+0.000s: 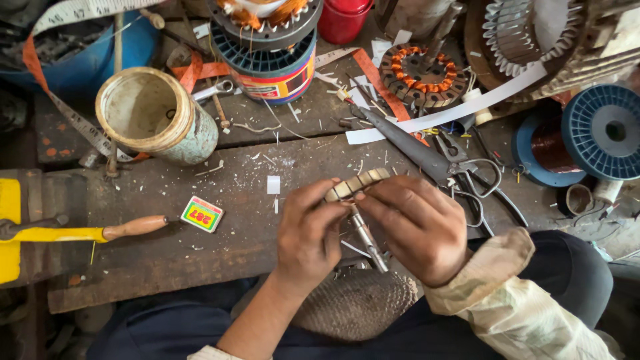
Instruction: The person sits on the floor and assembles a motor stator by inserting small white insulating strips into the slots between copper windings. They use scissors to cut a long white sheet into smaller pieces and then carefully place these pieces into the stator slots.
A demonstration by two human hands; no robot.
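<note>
Both hands hold a small slotted metal motor rotor [357, 185] with a steel shaft [369, 241] pointing down toward me, just above the near edge of the wooden bench [167, 247]. My left hand [308, 233] grips the rotor's left side with fingers curled over it. My right hand [417, 223] covers the right side, fingertips on the slotted rim. Most of the rotor body is hidden between the fingers.
Large scissors [433, 163] lie right of the hands. A dirty tin can [155, 115], a matchbox [202, 214], a wooden-handled tool [137, 227] and a yellow vise [10, 230] sit left. Wound stators [421, 73], wire spools [603, 132], a measuring tape [73, 120] and white paper strips [460, 110] crowd the back.
</note>
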